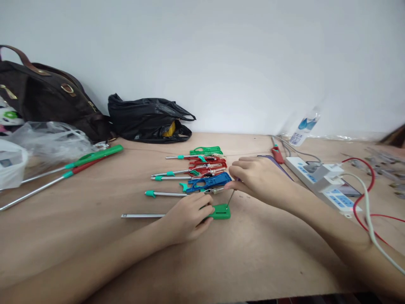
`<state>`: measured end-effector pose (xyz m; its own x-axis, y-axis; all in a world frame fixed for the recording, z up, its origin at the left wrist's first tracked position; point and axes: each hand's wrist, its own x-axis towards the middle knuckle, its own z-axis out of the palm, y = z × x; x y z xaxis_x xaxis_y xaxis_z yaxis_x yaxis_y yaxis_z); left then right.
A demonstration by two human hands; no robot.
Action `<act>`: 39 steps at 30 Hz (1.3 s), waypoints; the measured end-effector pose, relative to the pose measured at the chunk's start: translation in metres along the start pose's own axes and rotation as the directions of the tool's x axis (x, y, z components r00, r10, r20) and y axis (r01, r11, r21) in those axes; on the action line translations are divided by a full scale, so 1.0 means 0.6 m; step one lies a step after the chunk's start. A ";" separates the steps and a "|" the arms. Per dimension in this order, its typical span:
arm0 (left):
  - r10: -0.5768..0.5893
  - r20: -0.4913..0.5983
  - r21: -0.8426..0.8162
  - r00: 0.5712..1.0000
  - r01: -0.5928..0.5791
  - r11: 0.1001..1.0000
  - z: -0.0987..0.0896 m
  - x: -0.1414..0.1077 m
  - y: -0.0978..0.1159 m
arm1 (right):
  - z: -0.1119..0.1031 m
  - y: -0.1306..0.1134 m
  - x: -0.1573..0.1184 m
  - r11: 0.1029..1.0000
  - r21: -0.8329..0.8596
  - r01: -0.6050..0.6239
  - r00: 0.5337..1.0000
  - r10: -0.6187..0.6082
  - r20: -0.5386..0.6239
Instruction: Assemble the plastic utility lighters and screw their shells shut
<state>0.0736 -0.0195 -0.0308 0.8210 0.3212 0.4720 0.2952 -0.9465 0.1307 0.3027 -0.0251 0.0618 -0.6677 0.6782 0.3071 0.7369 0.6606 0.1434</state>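
A green long-necked lighter (221, 212) lies flat on the table, its metal tube pointing left. My left hand (191, 215) is closed around its handle and presses it down. My right hand (248, 179) grips a screwdriver (231, 198), whose thin shaft slants down to the right end of the green handle; the grip is mostly hidden by my fingers. Just beyond lie taken-apart lighters: a blue casing half (209, 182), red casing parts (207, 162), a green casing half (207, 150) and metal tubes (167, 194) with teal pieces.
Two whole lighters (95, 156), green and red, lie at left near a plastic bag (53, 139). A black bag (145, 118) and backpack (47, 93) stand against the wall. A power strip (303, 173) with cables, a phone (274, 164) and a bottle (305, 126) are at right.
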 end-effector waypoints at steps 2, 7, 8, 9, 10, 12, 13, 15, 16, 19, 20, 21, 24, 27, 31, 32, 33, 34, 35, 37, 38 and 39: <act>0.008 -0.007 0.000 1.000 -0.008 1.000 0.000 0.000 0.000 | -0.014 -0.005 -0.003 1.000 -0.015 0.019 0.999 -0.018 0.039; 0.006 0.002 -0.002 1.000 -0.006 1.000 -0.001 -0.001 0.000 | -0.035 -0.008 -0.012 0.999 0.029 0.024 0.992 -0.028 0.122; 0.002 0.005 -0.001 1.000 -0.002 1.000 -0.001 -0.001 0.000 | -0.035 -0.007 -0.012 1.000 0.001 0.020 0.990 -0.020 0.139; -0.001 0.008 0.000 1.000 0.001 1.000 -0.001 -0.002 0.000 | -0.033 -0.007 -0.011 0.999 -0.043 0.012 0.987 -0.004 0.161; -0.001 0.009 0.002 1.000 0.001 1.000 -0.001 -0.002 0.000 | -0.032 -0.007 -0.009 0.995 -0.095 0.001 0.983 0.017 0.182; 0.005 0.008 0.006 1.000 -0.005 1.000 -0.002 -0.001 0.001 | -0.029 -0.008 -0.008 0.985 -0.172 -0.023 0.980 0.056 0.191; 0.008 0.007 0.007 1.000 -0.008 1.000 -0.002 -0.001 0.001 | -0.028 -0.009 -0.008 0.984 -0.178 -0.029 0.982 0.061 0.178; 0.010 0.007 0.011 1.000 -0.010 1.000 -0.002 -0.001 0.001 | -0.031 -0.011 -0.010 0.992 -0.126 -0.024 0.989 0.042 0.145; 0.008 0.006 0.013 1.000 -0.008 1.000 -0.002 -0.001 0.001 | -0.033 -0.012 -0.010 0.996 -0.088 -0.017 0.990 0.029 0.139; 0.003 0.006 0.020 1.000 -0.003 1.000 -0.002 0.000 0.002 | -0.037 -0.013 -0.008 0.998 -0.054 -0.024 0.980 0.034 0.194; 0.003 0.004 0.020 1.000 -0.003 1.000 -0.002 0.000 0.002 | -0.037 -0.013 -0.007 0.997 -0.073 -0.030 0.976 0.045 0.214; 0.004 0.002 0.020 1.000 -0.004 1.000 -0.002 0.000 0.002 | -0.038 -0.012 -0.007 0.995 -0.090 -0.030 0.974 0.049 0.223; 0.015 -0.005 0.018 1.000 -0.015 1.000 -0.003 -0.001 0.002 | -0.039 -0.009 -0.010 0.999 -0.047 -0.005 0.983 0.014 0.184; 0.018 -0.003 0.019 1.000 -0.018 1.000 -0.003 -0.001 0.001 | -0.041 -0.007 -0.014 0.996 0.091 0.001 0.986 -0.016 0.168; 0.018 0.004 0.014 1.000 -0.018 1.000 0.001 0.000 -0.002 | -0.035 -0.007 -0.006 0.998 -0.021 -0.054 0.976 0.057 0.212; 0.021 0.003 0.012 1.000 -0.021 1.000 0.002 0.000 -0.003 | -0.032 -0.007 -0.004 0.996 -0.064 -0.054 0.976 0.067 0.207; 0.024 0.001 0.012 1.000 -0.024 1.000 0.003 0.000 -0.004 | -0.029 -0.006 -0.002 0.995 -0.086 -0.046 0.979 0.062 0.192; 0.024 0.001 0.011 1.000 -0.024 1.000 0.003 0.000 -0.004 | -0.027 -0.005 -0.002 0.996 -0.081 -0.031 0.984 0.045 0.174; 0.023 0.001 0.011 1.000 -0.023 1.000 0.003 -0.001 -0.004 | -0.026 -0.005 -0.003 0.998 -0.056 -0.013 0.987 0.021 0.156; 0.015 0.004 0.010 1.000 -0.015 1.000 0.002 -0.001 -0.003 | -0.027 -0.003 -0.007 1.000 0.011 0.017 0.991 -0.018 0.134; 0.011 0.007 0.009 1.000 -0.012 1.000 0.002 -0.002 -0.003 | -0.028 -0.002 -0.008 0.999 0.032 0.021 0.990 -0.025 0.137; 0.009 0.010 0.009 1.000 -0.009 1.000 0.001 -0.002 -0.002 | -0.029 -0.002 -0.009 0.999 0.035 0.019 0.989 -0.024 0.148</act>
<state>0.0727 -0.0188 -0.0319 0.8286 0.3131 0.4641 0.2923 -0.9490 0.1184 0.3073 -0.0349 0.0767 -0.6935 0.7024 0.1606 0.7199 0.6843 0.1160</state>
